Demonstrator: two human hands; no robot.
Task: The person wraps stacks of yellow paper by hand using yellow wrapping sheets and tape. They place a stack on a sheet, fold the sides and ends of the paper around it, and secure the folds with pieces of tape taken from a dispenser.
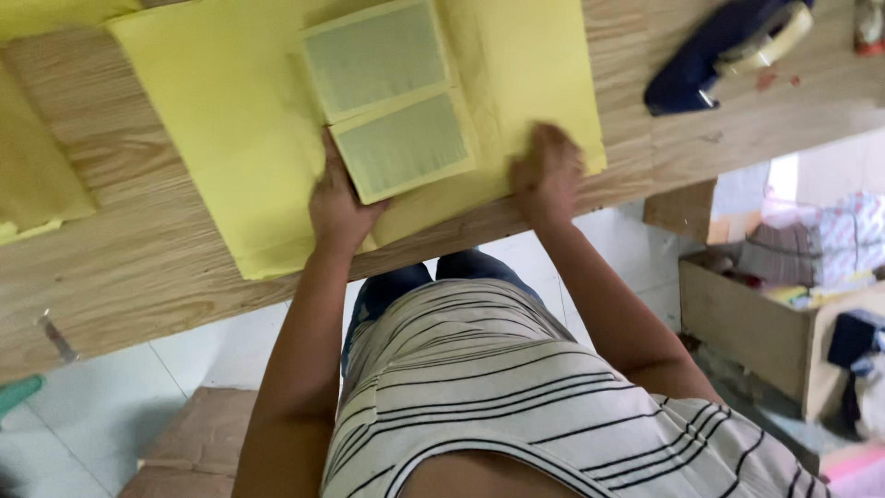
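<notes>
A large yellow paper sheet lies spread on the wooden table. On it rests a flat rectangular block with two greenish panels in pale yellow borders. My left hand grips the block's near left corner and presses on the paper. At the near right edge of the sheet, my right hand lies flat on the paper, fingers together, slightly blurred.
A dark blue tape dispenser sits at the table's far right. More yellow paper lies at the left edge. A wooden box with stacked papers stands on the floor at right, cardboard at lower left.
</notes>
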